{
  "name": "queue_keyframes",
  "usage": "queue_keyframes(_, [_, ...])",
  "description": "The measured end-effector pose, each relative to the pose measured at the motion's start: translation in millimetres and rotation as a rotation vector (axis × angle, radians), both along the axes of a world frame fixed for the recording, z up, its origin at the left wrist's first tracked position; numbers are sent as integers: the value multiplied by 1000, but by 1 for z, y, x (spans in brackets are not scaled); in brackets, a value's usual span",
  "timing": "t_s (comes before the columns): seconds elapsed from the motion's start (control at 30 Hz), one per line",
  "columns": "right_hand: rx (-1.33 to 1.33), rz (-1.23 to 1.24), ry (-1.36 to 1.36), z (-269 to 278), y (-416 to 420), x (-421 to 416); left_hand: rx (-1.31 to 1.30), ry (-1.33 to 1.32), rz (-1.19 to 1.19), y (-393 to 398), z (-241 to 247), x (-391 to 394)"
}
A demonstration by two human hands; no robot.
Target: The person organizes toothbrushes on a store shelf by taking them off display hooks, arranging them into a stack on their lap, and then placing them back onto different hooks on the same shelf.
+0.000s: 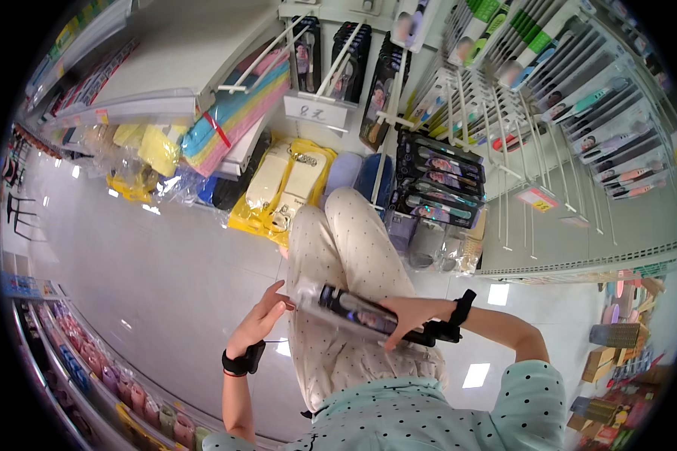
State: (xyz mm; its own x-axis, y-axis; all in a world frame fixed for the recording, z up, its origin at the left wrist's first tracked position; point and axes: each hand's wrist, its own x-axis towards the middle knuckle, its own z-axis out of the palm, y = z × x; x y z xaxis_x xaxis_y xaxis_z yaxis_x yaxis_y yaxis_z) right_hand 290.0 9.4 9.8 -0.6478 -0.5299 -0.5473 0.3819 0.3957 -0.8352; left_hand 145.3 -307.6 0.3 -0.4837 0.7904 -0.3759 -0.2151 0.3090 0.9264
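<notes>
My right hand (pixel 412 318) grips a dark packaged item (pixel 361 313) in clear plastic, held across my lap over the light dotted trousers. It bears a printed picture and looks like the black toothbrush packs (pixel 440 180) in front of me. My left hand (pixel 262 321) is raised by its far end, fingers apart and holding nothing; whether a fingertip touches the plastic I cannot tell. Several of the black packs lie in a row on top of bagged slippers (pixel 426 245), to the right of my knees. More black packs (pixel 347 62) hang on white hooks above.
Yellow-bagged cream slippers (pixel 288 183) lie before my knees, with folded striped towels (pixel 237 118) behind to the left. Long wire hooks (pixel 530 169) jut from the pegboard at the right, some bearing toothbrush packs (pixel 603 98). A shelf of pink goods (pixel 138 397) stands at the lower left.
</notes>
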Motion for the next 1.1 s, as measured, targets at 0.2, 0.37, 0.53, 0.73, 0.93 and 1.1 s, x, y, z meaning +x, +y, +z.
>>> queue_keyframes(0.2, [-204,-335,-114,17,-1,-36,206,-54,-186,34,12,25])
queue_keyframes(0.37, [-47,-484,420,23,-37,-51,393,-232,268,93,10,51])
queue_keyframes(0.53, [-19,-496,477,39,-45,-58,459,-598,458,100,26,30])
queue_keyframes(0.73, [-67,-533,528,34,-45,-67,514,-617,527,93,20,21])
queue_keyframes(0.93, [114,-564,530,49,-60,-79,513,-707,705,85,4,18])
queue_keyframes(1.1, [75,-606,694,69,-59,-116,521,-734,787,67,-11,9])
